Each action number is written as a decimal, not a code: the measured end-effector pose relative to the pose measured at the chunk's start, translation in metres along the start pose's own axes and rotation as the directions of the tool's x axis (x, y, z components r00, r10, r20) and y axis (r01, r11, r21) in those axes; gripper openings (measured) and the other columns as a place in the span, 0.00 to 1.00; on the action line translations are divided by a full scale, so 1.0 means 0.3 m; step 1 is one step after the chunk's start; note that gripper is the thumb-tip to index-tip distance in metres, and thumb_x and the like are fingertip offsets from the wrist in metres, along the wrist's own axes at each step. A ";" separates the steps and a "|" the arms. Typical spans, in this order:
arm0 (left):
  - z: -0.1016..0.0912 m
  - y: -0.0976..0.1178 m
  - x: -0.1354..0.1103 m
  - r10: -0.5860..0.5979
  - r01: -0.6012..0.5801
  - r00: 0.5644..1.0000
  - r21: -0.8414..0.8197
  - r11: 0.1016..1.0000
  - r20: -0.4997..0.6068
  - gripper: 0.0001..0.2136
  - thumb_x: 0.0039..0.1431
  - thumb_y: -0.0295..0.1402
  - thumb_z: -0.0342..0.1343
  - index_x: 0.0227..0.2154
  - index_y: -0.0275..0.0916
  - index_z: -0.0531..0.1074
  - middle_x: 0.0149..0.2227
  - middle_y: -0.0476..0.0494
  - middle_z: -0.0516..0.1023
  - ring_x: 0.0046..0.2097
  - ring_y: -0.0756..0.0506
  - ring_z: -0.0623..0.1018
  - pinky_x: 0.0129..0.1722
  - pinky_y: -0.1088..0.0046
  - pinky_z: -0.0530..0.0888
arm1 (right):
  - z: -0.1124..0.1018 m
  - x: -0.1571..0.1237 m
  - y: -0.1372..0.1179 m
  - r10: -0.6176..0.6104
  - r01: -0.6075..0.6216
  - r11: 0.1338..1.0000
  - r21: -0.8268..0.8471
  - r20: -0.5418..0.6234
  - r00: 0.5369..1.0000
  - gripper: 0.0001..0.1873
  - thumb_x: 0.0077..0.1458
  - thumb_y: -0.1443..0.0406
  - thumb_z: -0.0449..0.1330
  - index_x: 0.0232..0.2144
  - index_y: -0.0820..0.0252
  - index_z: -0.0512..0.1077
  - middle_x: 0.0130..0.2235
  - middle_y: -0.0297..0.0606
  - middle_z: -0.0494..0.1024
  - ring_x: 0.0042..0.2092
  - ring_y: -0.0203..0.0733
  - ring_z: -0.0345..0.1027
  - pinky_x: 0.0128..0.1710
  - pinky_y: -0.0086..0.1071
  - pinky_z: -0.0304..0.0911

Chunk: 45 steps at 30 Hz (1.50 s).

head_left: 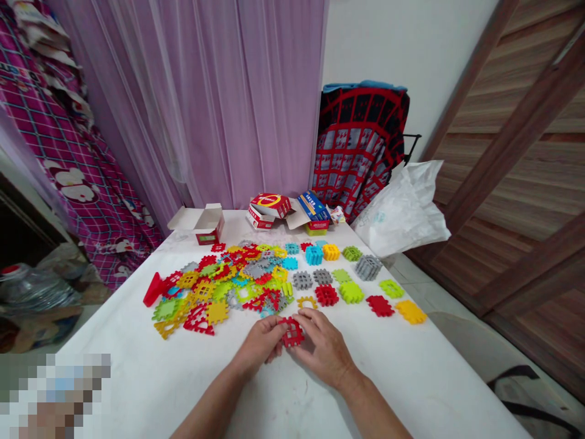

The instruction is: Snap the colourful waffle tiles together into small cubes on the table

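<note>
Red toothed piece held by its edges between both hands

The red toothed piece (293,335) is held between the left hand (262,340) and the right hand (326,349), over the white table (150,378); whether the tabletop is touched by it cannot be told. By the left hand it is pinched at its left side, with the thumb laid on the edge and the fingers curled in beneath. By the right hand it is gripped at the opposite side, with the fingers bent round the far corner and the thumb brought to the near one; how hard it is pressed cannot be seen.

From its look, plastic is suggested: probably light, stiff and hardly fragile, though perhaps slick under damp fingers. The rim is cut into square teeth and the middle is pierced by openings, so hold is best taken on the outer sides, where slipping should be checked by the teeth. The thin inner bars are better left unsqueezed.

Ahead and to the left of the hands, a pile of loose pieces (249,271) is spread; just ahead of the right fingers a yellow frame (307,299) is laid, with a red stack (326,295) beyond it to the right
</note>
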State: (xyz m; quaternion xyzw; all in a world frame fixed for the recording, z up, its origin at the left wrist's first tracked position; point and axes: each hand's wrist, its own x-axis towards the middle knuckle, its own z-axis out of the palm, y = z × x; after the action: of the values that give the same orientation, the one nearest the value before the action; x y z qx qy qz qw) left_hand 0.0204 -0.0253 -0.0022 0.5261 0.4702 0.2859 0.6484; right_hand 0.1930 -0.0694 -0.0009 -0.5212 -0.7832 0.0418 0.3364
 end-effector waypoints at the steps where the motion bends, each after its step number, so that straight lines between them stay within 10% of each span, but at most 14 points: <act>1: 0.002 -0.001 0.001 -0.002 0.002 1.000 0.013 1.000 -0.003 0.19 0.48 0.53 0.54 0.28 0.40 0.67 0.12 0.60 0.63 0.12 0.57 0.56 0.12 0.81 0.51 | -0.004 0.000 0.000 -0.001 0.001 1.000 0.006 0.013 1.000 0.26 0.47 0.64 0.64 0.51 0.55 0.69 0.51 0.44 0.71 0.53 0.48 0.66 0.52 0.41 0.66; 14: 0.011 0.008 -0.010 0.032 -0.037 0.998 0.104 0.994 0.047 0.21 0.49 0.54 0.53 0.31 0.38 0.69 0.15 0.57 0.66 0.15 0.57 0.59 0.12 0.82 0.54 | -0.088 0.045 -0.005 0.007 -0.006 1.000 -0.011 0.146 0.989 0.23 0.43 0.65 0.67 0.44 0.57 0.71 0.46 0.42 0.73 0.48 0.46 0.67 0.48 0.39 0.66; 24: -0.003 0.033 -0.026 0.077 -0.077 0.997 -0.046 0.996 -0.001 0.26 0.50 0.56 0.53 0.39 0.37 0.71 0.32 0.47 0.70 0.25 0.52 0.73 0.11 0.83 0.60 | -0.324 0.189 0.279 0.376 -0.319 0.899 -0.301 0.152 0.914 0.26 0.44 0.56 0.66 0.48 0.52 0.72 0.63 0.44 0.57 0.65 0.56 0.44 0.59 0.52 0.47; 45: -0.009 0.035 -0.027 0.052 -0.052 0.998 -0.022 0.998 0.027 0.24 0.47 0.55 0.56 0.38 0.38 0.72 0.31 0.48 0.71 0.26 0.52 0.73 0.13 0.82 0.63 | -0.276 0.249 0.274 0.427 -0.287 0.886 -0.365 0.396 0.813 0.29 0.41 0.56 0.69 0.49 0.52 0.72 0.65 0.47 0.55 0.67 0.57 0.35 0.60 0.56 0.39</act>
State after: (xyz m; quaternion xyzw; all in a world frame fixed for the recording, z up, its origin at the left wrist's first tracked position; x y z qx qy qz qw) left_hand 0.0160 -0.0282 0.0103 0.5350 0.4441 0.3004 0.6529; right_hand 0.2878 0.0073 0.0647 -0.6779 -0.7249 0.1141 0.0445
